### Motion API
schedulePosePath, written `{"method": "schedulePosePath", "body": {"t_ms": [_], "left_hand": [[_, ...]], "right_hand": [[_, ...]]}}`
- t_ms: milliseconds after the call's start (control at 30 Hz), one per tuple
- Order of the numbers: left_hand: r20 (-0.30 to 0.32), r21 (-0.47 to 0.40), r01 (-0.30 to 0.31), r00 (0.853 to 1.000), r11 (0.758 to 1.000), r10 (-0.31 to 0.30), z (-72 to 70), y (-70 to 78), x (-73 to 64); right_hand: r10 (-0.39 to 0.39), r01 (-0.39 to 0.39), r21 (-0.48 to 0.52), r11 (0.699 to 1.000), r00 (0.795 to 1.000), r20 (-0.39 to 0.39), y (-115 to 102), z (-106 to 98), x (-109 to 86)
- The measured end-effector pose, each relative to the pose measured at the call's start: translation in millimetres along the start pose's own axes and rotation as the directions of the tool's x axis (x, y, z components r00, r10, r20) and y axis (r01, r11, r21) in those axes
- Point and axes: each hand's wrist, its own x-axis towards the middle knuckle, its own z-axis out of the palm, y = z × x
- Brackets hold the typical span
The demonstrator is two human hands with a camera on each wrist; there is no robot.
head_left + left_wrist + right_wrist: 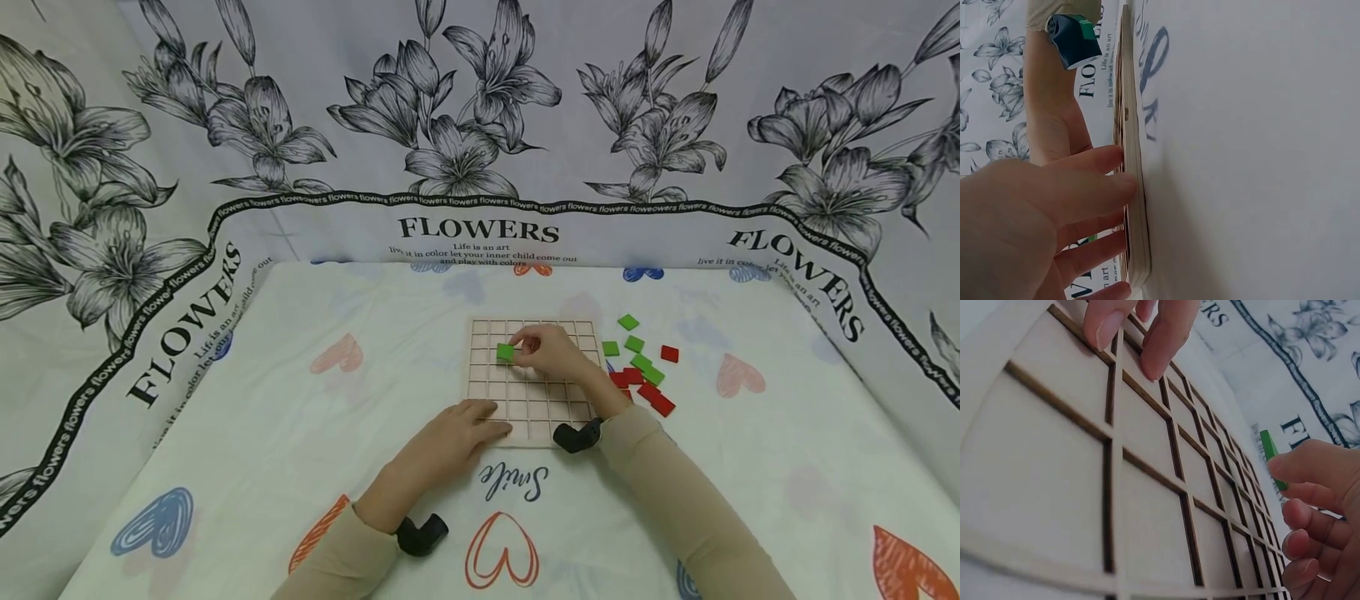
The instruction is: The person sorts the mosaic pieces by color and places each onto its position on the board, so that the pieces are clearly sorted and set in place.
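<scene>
A wooden grid board (536, 408) with raised dividers lies flat on the cloth. Between thumb and fingertips, my right hand (551, 352) pinches a green square tile (506, 353) over the board's upper left part. The right wrist view shows that tile (1270, 456) edge-on, apart from the grid. My left hand (453, 433) rests on the board's near left corner with its fingers extended. In the left wrist view, the left thumb and fingers (1094, 194) touch the board's edge (1138, 231).
Right of the board lie several loose green tiles (634, 343) and several red tiles (657, 400), some touching or overlapping. A white cloth (247, 442) printed with hearts covers the table. Behind it hangs a curtain (637, 229) with a flower print.
</scene>
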Motion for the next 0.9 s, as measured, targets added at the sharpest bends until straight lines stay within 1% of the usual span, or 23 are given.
{"method": "schedulePosePath", "body": {"t_ms": [233, 333, 500, 633, 767, 900], "left_hand": [[0.018, -0.002, -0.021, 1.0, 1.0, 0.021, -1.2, -5.4, 2.8], [0.013, 0.001, -0.032, 0.999, 0.999, 0.032, -0.9, -5.8, 3.0], [-0.005, 0.013, -0.05, 0.999, 0.999, 0.05, 0.1, -5.6, 2.0], [-0.019, 0.015, -0.061, 0.998, 0.998, 0.061, 0.9, -5.4, 1.0], [-0.013, -0.004, -0.055, 0.998, 0.999, 0.055, -0.2, -4.7, 1.3], [-0.004, -0.015, -0.045, 0.999, 0.999, 0.045, -0.6, -4.0, 1.5]], "right_hand": [[-0.021, 0.021, -0.015, 1.0, 1.0, -0.012, -1, 3, 13.7], [-0.021, 0.02, -0.019, 1.0, 1.0, -0.019, 0, 5, 19.3], [-0.001, 0.001, -0.007, 1.0, 1.0, -0.008, 1, 8, 28.1], [0.022, -0.022, 0.012, 1.0, 1.0, 0.0, -2, 11, 32.1], [0.053, -0.053, 0.018, 0.998, 0.999, 0.006, -7, 12, 34.3], [0.069, -0.069, -0.003, 0.998, 0.998, 0.008, -9, 14, 38.0]]}}
